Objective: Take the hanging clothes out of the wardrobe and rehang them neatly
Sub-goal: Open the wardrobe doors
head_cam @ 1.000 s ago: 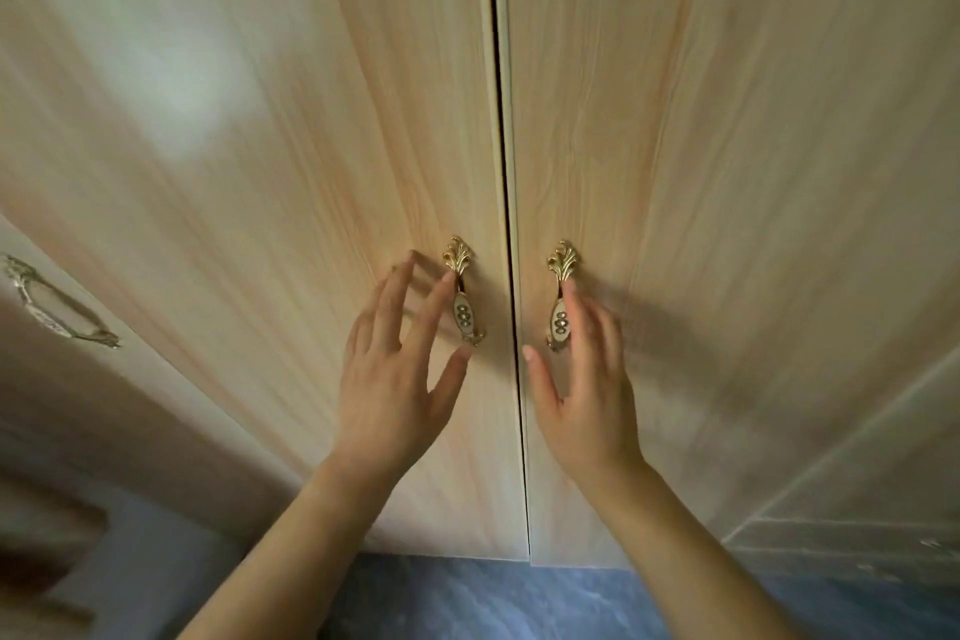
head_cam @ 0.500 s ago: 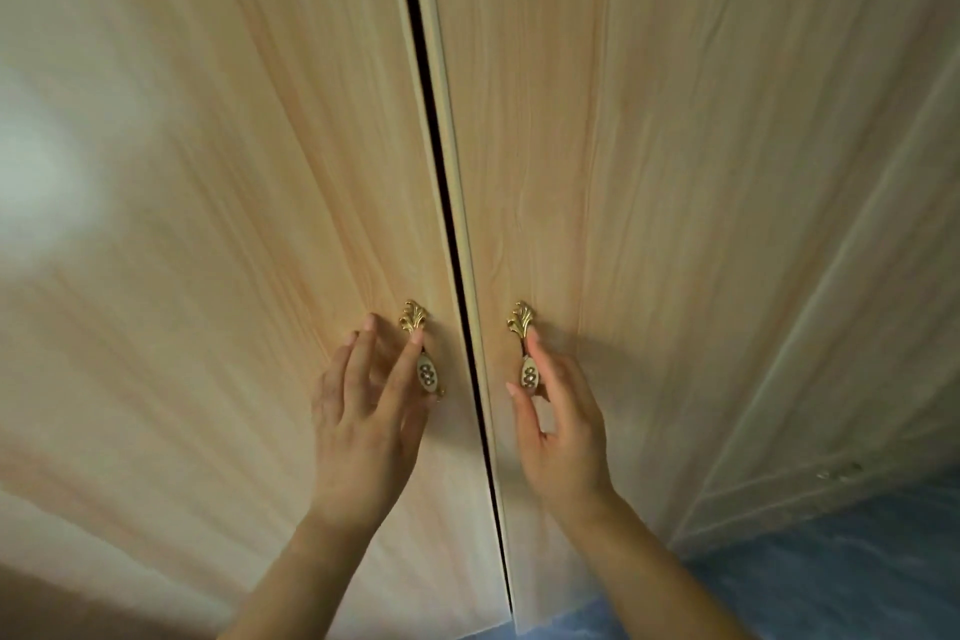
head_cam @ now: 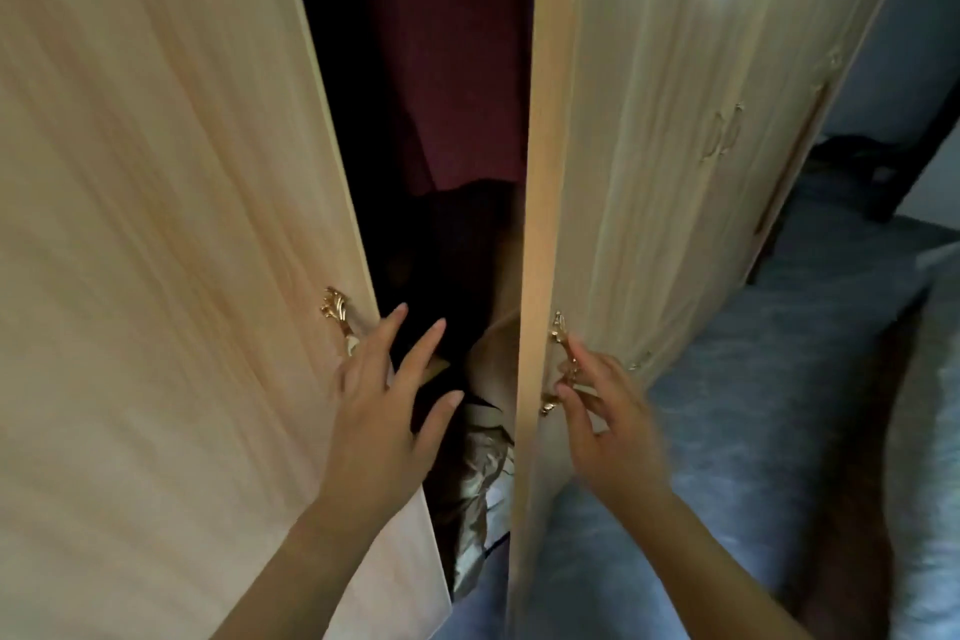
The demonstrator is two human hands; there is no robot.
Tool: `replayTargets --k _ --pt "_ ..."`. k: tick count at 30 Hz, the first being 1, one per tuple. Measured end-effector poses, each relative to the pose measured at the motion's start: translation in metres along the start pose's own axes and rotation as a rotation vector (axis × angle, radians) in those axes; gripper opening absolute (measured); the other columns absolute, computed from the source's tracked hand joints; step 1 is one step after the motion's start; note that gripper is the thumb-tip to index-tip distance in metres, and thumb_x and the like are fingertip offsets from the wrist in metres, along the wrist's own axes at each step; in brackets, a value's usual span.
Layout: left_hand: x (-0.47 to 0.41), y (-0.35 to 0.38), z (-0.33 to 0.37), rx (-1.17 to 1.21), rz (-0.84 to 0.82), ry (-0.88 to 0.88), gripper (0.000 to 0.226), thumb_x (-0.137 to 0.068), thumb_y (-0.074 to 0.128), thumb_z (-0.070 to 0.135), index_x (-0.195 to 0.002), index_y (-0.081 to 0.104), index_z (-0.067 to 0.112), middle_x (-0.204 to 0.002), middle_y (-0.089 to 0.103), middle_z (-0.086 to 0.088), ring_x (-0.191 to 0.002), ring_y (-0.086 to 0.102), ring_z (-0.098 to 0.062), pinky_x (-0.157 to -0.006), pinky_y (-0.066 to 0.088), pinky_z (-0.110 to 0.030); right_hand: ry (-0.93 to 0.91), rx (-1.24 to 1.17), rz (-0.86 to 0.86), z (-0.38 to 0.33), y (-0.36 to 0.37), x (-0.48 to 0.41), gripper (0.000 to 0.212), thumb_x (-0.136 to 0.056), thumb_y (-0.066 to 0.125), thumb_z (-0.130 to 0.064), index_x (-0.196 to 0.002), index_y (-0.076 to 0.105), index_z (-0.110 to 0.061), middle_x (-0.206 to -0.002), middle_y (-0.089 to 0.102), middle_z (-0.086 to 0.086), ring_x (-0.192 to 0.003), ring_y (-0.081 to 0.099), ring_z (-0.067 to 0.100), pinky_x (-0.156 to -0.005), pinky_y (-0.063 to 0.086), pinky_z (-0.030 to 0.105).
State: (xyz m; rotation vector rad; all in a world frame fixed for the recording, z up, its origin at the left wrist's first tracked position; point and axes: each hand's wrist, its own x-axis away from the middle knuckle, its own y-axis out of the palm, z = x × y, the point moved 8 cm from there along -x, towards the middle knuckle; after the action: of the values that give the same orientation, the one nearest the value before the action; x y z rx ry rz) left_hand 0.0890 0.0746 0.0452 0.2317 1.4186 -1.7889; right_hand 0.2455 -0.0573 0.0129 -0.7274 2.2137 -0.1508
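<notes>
Nearest the camera, left hand [head_cam: 382, 411] rests on the left door [head_cam: 156, 276] by its gilt handle [head_cam: 338, 317], fingers spread, gripping nothing. Right hand [head_cam: 605, 424] pinches the right door's handle [head_cam: 558, 364] (blurred; grip likely light). Both doors ajar. Beyond the gap: a maroon garment [head_cam: 457, 57] hanging, dark clothing [head_cam: 457, 234] below it, pale crumpled fabric [head_cam: 480, 478] on the wardrobe floor. Advice: swing both doors fully wide, evenly, before reaching in.
</notes>
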Motion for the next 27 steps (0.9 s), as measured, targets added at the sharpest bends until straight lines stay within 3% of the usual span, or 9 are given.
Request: replayTargets --k 4,6,10,14,17,21,24,27 --pt "-0.032 0.009 0.031 0.131 -0.006 -0.048 0.055 -0.088 0.034 0.061 -0.14 0.025 0.045 -0.153 0.023 0.01 -0.143 0.01 -0.014 -0.112 0.011 -0.061 0.061 -0.019 0.013 0.009 -0.036 0.008 0.064 -0.087 0.057 -0.005 -0.132 0.043 -0.049 -0.112 0.057 -0.021 -0.1 0.062 0.01 -0.083 0.054 0.027" --pt "-0.047 0.012 0.056 0.132 0.006 0.029 0.055 -0.088 0.032 0.061 -0.14 0.024 0.047 -0.153 0.022 0.013 -0.142 0.007 -0.006 -0.113 0.002 -0.054 0.078 -0.041 0.009 0.012 -0.05 0.011 0.063 -0.088 0.058 -0.005 -0.132 0.044 -0.047 -0.112 0.058 -0.02 -0.099 0.063 0.01 -0.082 0.054 0.024" --pt "-0.076 0.023 0.114 0.488 -0.082 0.184 0.054 -0.089 0.04 0.055 -0.14 0.026 0.046 -0.153 0.021 0.014 -0.142 0.015 -0.005 -0.115 0.014 -0.026 0.115 -0.114 -0.031 0.016 -0.075 0.014 0.049 -0.088 0.055 -0.02 -0.133 0.047 -0.037 -0.116 0.058 -0.014 -0.102 0.062 0.011 -0.081 0.052 0.018" --pt "-0.087 0.043 0.151 0.743 -0.135 0.225 0.055 -0.094 0.038 0.051 -0.144 0.032 0.029 -0.151 0.029 0.014 -0.14 0.026 -0.008 -0.115 0.026 -0.037 0.159 -0.179 -0.083 0.022 -0.096 0.014 0.049 -0.087 0.057 -0.026 -0.133 0.046 -0.041 -0.116 0.058 -0.015 -0.103 0.061 0.009 -0.083 0.049 0.015" --pt "-0.088 0.06 0.168 0.777 -0.122 0.197 0.063 -0.093 0.04 0.052 -0.144 0.034 0.017 -0.151 0.028 0.011 -0.139 0.025 -0.004 -0.11 0.025 -0.017 0.189 -0.193 -0.079 0.033 -0.116 0.014 0.052 -0.083 0.061 -0.033 -0.13 0.045 -0.049 -0.118 0.057 -0.018 -0.104 0.06 0.008 -0.084 0.05 0.018" --pt "-0.088 0.078 0.198 0.797 -0.046 0.174 0.063 -0.093 0.042 0.048 -0.141 0.037 0.008 -0.144 0.032 0.011 -0.135 0.03 -0.002 -0.106 0.026 -0.011 0.213 -0.197 -0.042 0.051 -0.141 0.017 0.058 -0.077 0.068 -0.049 -0.131 0.045 -0.047 -0.124 0.054 -0.018 -0.111 0.058 0.011 -0.087 0.052 0.024" --pt "-0.09 0.091 0.218 0.808 0.035 0.163 0.061 -0.092 0.039 0.053 -0.141 0.034 0.015 -0.141 0.03 0.011 -0.133 0.032 -0.002 -0.104 0.027 -0.009 0.2 -0.181 0.057 0.063 -0.164 0.022 0.058 -0.075 0.071 -0.048 -0.129 0.051 -0.04 -0.128 0.05 -0.017 -0.118 0.054 0.013 -0.088 0.052 0.026" --pt "-0.095 0.104 0.235 0.799 0.087 0.14 0.055 -0.09 0.041 0.057 -0.141 0.031 0.039 -0.141 0.031 0.02 -0.135 0.032 -0.005 -0.109 0.029 -0.019 0.167 -0.185 0.146 0.071 -0.187 0.025 0.052 -0.073 0.073 -0.047 -0.121 0.061 -0.03 -0.126 0.051 -0.012 -0.117 0.055 0.014 -0.086 0.053 0.026"
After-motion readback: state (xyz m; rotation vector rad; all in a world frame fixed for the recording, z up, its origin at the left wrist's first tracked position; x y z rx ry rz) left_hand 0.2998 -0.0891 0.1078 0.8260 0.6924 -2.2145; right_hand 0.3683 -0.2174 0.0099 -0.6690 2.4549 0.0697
